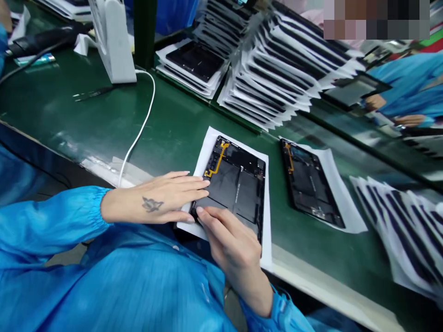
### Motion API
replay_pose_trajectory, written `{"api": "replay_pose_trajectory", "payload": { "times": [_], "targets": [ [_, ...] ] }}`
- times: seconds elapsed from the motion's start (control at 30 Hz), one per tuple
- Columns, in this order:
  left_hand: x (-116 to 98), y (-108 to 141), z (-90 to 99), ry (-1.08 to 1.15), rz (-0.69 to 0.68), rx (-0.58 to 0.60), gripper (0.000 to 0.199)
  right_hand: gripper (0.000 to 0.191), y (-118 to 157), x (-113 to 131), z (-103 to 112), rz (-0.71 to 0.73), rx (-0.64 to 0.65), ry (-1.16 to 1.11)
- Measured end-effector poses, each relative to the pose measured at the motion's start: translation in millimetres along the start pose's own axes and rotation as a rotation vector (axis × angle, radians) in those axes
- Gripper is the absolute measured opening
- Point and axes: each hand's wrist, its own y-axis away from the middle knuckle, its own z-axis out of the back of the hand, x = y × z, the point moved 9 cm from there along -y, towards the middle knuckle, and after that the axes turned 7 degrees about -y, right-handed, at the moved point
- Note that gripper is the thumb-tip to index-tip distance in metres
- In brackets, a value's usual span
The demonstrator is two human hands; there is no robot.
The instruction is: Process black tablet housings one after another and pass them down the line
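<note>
An opened black tablet housing (232, 184) with an orange flex cable (218, 161) lies on a white paper sheet (210, 138) near the bench edge. My left hand (162, 196) rests flat, its stretched fingers on the housing's left edge and the thumb by its near-left corner. Beside that thumb, my right hand (231, 233) is closed in a pinch over the same corner. Whatever lies between its fingertips is hidden. A second opened tablet housing (311, 182) sits on its own paper to the right.
Tall stacks of tablet housings layered with paper (277, 69) stand at the back. Another layered stack (401, 230) leans at the right. A white stand (116, 41), a white cable (143, 120) and a dark thin tool (92, 93) are to the left. A co-worker's blue sleeve (411, 83) shows across the bench.
</note>
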Motion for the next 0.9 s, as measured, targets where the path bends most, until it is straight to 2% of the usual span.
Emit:
{"api": "replay_pose_trajectory", "payload": {
  "times": [0.37,0.47,0.57,0.7,0.8,0.87,0.9],
  "targets": [
    [-1,-2,0.9,0.007,0.013,0.041,0.052,0.027,-4,1,-6,-0.001,0.139,0.085],
    [-2,-2,0.5,0.003,0.019,0.016,0.051,0.024,-10,11,-6,0.082,0.188,0.192],
    [-2,-3,-2.6,-0.022,0.012,0.015,0.051,0.03,-17,19,-10,0.168,0.274,0.292],
    [-3,-4,-4.1,-0.068,-0.009,0.048,0.05,0.036,-21,15,-16,0.22,0.35,0.283],
    [-6,-3,-0.3,-0.102,-0.025,0.056,0.052,0.031,-17,10,-8,0.222,0.254,0.237],
    [-7,-1,4.2,-0.128,-0.022,0.04,0.053,0.023,-11,9,6,0.178,0.115,0.228],
    [-6,1,6.2,-0.138,-0.015,0.03,0.053,0.025,-7,8,17,0.12,0.017,0.226]
  ]
}}
